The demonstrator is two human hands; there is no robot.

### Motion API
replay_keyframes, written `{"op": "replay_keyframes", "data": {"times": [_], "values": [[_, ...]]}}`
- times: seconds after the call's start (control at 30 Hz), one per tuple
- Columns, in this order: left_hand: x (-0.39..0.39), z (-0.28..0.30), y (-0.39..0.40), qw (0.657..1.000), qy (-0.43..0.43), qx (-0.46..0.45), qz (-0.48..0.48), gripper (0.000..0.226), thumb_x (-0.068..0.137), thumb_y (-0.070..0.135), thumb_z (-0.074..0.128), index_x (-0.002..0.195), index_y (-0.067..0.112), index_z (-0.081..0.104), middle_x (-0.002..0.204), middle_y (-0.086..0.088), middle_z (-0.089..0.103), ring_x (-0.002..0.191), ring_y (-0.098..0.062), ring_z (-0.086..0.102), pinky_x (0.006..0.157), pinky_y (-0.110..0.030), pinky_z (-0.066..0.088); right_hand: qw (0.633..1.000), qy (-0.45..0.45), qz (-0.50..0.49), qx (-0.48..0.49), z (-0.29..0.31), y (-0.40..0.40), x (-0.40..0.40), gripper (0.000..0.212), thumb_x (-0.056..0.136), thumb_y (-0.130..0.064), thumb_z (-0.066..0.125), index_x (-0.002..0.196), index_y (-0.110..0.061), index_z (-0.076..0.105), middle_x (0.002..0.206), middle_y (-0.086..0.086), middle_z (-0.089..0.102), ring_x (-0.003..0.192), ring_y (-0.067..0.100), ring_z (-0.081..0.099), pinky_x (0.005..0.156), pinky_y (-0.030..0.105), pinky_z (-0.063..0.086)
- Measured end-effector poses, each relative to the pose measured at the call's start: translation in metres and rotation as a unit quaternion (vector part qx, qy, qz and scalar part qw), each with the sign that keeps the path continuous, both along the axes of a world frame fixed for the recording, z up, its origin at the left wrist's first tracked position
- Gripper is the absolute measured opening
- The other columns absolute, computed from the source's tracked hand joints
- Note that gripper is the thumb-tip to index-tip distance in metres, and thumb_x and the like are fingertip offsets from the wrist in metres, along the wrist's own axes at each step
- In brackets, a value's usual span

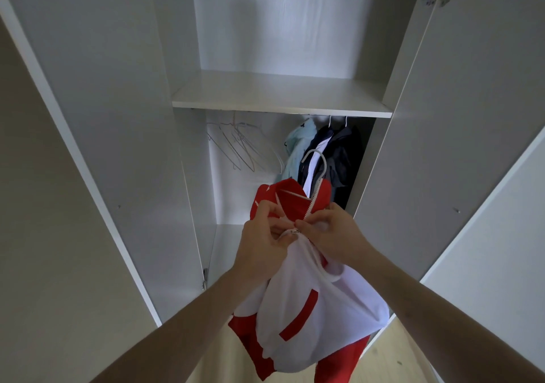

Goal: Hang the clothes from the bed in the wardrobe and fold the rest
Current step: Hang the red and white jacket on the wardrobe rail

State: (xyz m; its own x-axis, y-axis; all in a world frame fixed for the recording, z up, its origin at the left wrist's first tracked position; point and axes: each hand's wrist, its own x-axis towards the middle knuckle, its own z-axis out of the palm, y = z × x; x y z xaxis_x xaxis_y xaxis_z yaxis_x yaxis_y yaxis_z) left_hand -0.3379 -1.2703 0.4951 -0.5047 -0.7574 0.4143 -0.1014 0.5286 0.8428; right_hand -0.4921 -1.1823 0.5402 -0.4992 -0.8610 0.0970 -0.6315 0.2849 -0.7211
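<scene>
Here the red and white jacket (306, 303) hangs in front of the open wardrobe (280, 96), already threaded on a white hanger (317, 161) whose hook stands up out of the collar. The left hand (265, 235) pinches the cloth at one side of the zip (296, 231), and the right hand (330, 229) pinches the other side right at the slider, so both hands are closed on the jacket near its chest. The garment looks light and limp: thin, smooth fabric that bunches and sags below the hands, probably a little slippery, with nothing stiff in it but the zip teeth and the hanger inside. It is best taken by the hanger neck just under the hook, or by the collar around it; holding the loose body alone would let it slide off the shoulders. Inside, under the shelf edge, the rail carries empty wire hangers (244, 146) toward the left wall, and a pale blue garment (298, 146) and dark clothes (339, 158) packed toward the right wall. Between them is an open stretch of rail, which seems the easiest slot. The shelf's front edge sits low over the rail, so the hook would need to go in beneath it and then lift. Both doors (88, 117) stand wide, leaving free room on each side of the arms.
</scene>
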Motion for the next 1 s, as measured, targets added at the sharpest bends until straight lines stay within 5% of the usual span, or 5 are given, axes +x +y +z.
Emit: {"op": "replay_keyframes", "data": {"times": [0.2, 0.37, 0.53, 0.77, 1.0], "values": [[0.002, 0.003, -0.002, 0.999, 0.005, -0.017, 0.03, 0.052, 0.081, 0.035, 0.087, 0.1, 0.056, 0.043, 0.087, 0.039, 0.068, 0.079, 0.011, 0.069, 0.07, -0.001, 0.048, 0.999, -0.023, 0.017, 0.024, 0.004, -0.004, 0.005, 0.013, 0.088, -0.055, 0.072, 0.081, -0.045, 0.074, 0.094, -0.024, 0.061, 0.091, -0.001, 0.061, 0.076, 0.012, 0.039], [0.005, 0.004, -0.002, 0.999, 0.009, -0.014, 0.039, 0.047, 0.081, 0.038, 0.086, 0.099, 0.052, 0.045, 0.089, 0.037, 0.069, 0.078, 0.01, 0.069, 0.067, 0.0, 0.048, 0.999, -0.017, 0.03, 0.02, 0.003, -0.006, 0.001, 0.012, 0.092, -0.05, 0.071, 0.086, -0.04, 0.076, 0.101, -0.017, 0.061, 0.095, 0.004, 0.058, 0.086, 0.023, 0.044], [0.005, 0.01, 0.001, 0.998, 0.024, -0.031, 0.049, 0.045, 0.083, 0.037, 0.084, 0.095, 0.059, 0.047, 0.093, 0.042, 0.064, 0.086, 0.016, 0.065, 0.065, 0.004, 0.043, 0.987, -0.126, 0.053, 0.088, 0.008, -0.005, 0.008, 0.043, 0.102, -0.052, 0.054, 0.068, -0.03, 0.07, 0.048, -0.018, 0.057, 0.043, -0.005, 0.052, 0.057, 0.015, 0.039], [0.007, 0.006, -0.002, 0.999, -0.013, -0.032, 0.039, 0.035, 0.085, 0.042, 0.082, 0.094, 0.045, 0.049, 0.094, 0.035, 0.066, 0.085, 0.009, 0.067, 0.068, 0.001, 0.046, 0.96, -0.277, 0.028, 0.023, 0.005, -0.003, -0.002, 0.02, 0.094, -0.037, 0.073, 0.081, -0.025, 0.082, 0.084, -0.003, 0.076, 0.086, 0.013, 0.071, 0.077, 0.025, 0.056], [0.003, -0.019, 0.003, 0.996, -0.035, -0.057, 0.063, 0.042, 0.088, 0.032, 0.081, 0.091, 0.047, 0.041, 0.075, 0.021, 0.065, 0.077, 0.004, 0.066, 0.067, -0.005, 0.049, 0.996, -0.054, -0.032, -0.061, -0.004, -0.009, -0.006, 0.01, 0.092, -0.028, 0.073, 0.084, -0.023, 0.076, 0.115, -0.008, 0.054, 0.101, 0.006, 0.057, 0.091, 0.022, 0.041]]}}
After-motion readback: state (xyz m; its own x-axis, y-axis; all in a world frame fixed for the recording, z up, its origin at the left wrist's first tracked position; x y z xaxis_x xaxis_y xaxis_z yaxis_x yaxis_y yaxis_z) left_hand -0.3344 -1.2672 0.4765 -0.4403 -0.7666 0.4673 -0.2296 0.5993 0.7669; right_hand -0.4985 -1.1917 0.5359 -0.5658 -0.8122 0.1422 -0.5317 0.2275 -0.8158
